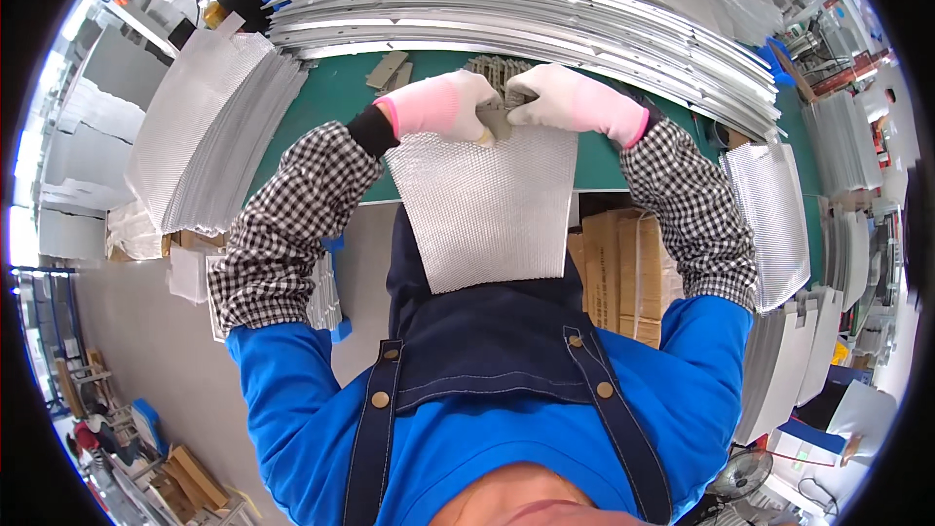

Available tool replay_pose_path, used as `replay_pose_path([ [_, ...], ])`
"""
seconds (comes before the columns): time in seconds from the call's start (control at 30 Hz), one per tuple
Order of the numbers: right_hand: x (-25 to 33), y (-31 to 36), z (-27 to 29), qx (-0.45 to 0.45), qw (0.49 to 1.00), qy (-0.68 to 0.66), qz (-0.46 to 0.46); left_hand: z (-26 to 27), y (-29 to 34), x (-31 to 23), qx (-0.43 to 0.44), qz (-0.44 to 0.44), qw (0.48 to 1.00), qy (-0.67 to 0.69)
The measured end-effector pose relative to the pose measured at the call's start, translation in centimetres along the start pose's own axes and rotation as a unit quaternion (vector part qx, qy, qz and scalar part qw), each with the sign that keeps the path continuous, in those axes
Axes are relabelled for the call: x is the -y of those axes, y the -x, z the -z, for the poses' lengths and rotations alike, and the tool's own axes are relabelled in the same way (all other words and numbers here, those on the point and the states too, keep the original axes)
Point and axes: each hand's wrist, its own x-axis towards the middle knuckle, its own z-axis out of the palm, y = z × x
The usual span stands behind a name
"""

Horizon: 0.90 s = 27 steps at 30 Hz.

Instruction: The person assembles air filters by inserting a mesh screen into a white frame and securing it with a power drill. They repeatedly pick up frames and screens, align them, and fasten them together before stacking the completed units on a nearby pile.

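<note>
A silvery mesh sheet (492, 209) hangs over the near edge of the green table and lies against my apron. At its far edge is a small flat grey piece (498, 124). My left hand (448, 105), in a white and pink glove, is closed at the left side of this piece, its thumb low on the sheet. From the right, my right hand (565, 102), gloved alike, pinches at the same piece with curled fingers. The fingertips partly hide how the piece meets the sheet. Just beyond my hands stands a row of small grey pieces (499, 66).
Long metal strips (526, 24) lie stacked across the back of the green table (331, 97). Mesh sheets are piled at left (200, 127) and right (769, 219). Loose grey pieces (387, 70) lie beyond my left hand. Cardboard (618, 268) stands below the table edge.
</note>
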Motion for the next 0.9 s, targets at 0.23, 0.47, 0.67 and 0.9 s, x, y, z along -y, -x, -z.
replay_pose_path([
  [0.23,0.4,1.1,0.5,0.040,0.998,-0.049,-0.024,-0.3,-0.5,-1.3,0.059,0.008,0.990,-0.130],
  [0.47,-3.1,0.2,0.5,0.067,0.995,-0.045,-0.060,-0.6,-0.1,1.3,-0.133,-0.032,0.971,-0.197],
  [0.67,-3.8,-3.5,-2.4,0.009,0.999,-0.029,0.019,-1.2,-0.4,5.1,-0.118,0.086,0.987,-0.068],
  [0.9,-2.3,-4.0,-2.2,0.091,0.994,-0.008,0.067,0.2,1.1,6.0,-0.087,0.047,0.995,-0.003],
])
